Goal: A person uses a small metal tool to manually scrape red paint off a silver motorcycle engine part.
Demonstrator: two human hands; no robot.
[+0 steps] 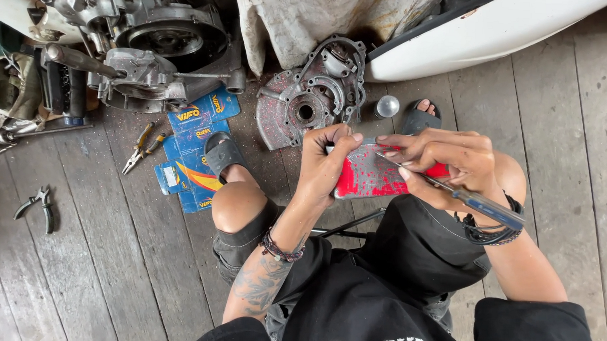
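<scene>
Up at eleven o'clock on the plank floor (98, 264) sits a big grey engine block (140, 44), with a red-flecked engine cover (306, 100) at twelve. Dead centre, the left hand (324, 164) has its fingers clamped on a red-painted metal plate (374, 176); the right hand (451, 165) grips a blue-handled screwdriver (477, 203), tip touching the plate. Yellow pliers (143, 148) lie at ten o'clock, black pliers (38, 205) at nine.

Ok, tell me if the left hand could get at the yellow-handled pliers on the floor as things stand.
Probably not right away. The left hand is gripping the red-painted part, and the yellow-handled pliers lie beyond the left knee. The floor around them looks open, so a freed hand could likely reach across.
</scene>
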